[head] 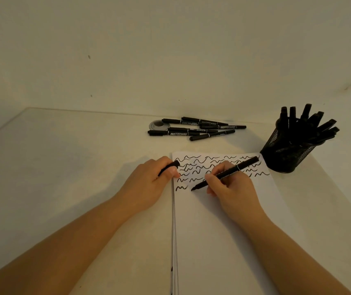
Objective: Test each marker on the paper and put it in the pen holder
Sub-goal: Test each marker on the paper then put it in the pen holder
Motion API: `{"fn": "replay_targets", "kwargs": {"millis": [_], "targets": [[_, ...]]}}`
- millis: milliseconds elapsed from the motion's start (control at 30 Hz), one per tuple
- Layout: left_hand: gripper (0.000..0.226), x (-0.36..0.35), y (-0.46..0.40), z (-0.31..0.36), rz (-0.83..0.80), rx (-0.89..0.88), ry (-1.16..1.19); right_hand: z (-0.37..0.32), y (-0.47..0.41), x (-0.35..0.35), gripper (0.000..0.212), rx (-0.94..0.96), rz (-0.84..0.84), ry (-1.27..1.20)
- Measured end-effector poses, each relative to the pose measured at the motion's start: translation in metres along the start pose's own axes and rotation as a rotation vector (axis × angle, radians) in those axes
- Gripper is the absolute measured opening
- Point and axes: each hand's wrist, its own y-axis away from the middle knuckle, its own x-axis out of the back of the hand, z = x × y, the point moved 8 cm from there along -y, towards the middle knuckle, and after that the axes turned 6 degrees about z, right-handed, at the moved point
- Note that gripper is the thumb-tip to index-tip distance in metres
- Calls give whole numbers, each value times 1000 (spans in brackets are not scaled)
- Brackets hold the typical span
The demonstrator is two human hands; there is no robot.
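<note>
My right hand (pixel 232 188) grips a black marker (pixel 242 166) like a pen, its tip down on the white paper (pixel 223 241) just right of the lowest squiggle. Several rows of black wavy test lines fill the top of the sheet. My left hand (pixel 149 184) rests at the paper's left edge and holds the marker's black cap (pixel 171 166) between thumb and fingers. A black mesh pen holder (pixel 285 154) stands at the paper's top right corner, holding several black markers. Several more black markers (pixel 195 128) lie in a loose pile on the table behind the paper.
A small round roll of tape (pixel 158 125) lies at the left end of the marker pile. The pale table (pixel 63 167) meets a plain wall at the back. The paper is a thin stack of sheets.
</note>
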Motion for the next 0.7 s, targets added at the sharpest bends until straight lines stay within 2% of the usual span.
{"fn": "replay_targets", "kwargs": {"millis": [367,533,700], "targets": [[22,1,3,0,-26,15,23,11,-1,17,17,-63,175,47],[23,2,3,2,-6,-8,-3,8,1,28,11,-69,285,-129],[16,0,3,10,18,-107,-50,4,-2,27,9,-93,226,-272]]}}
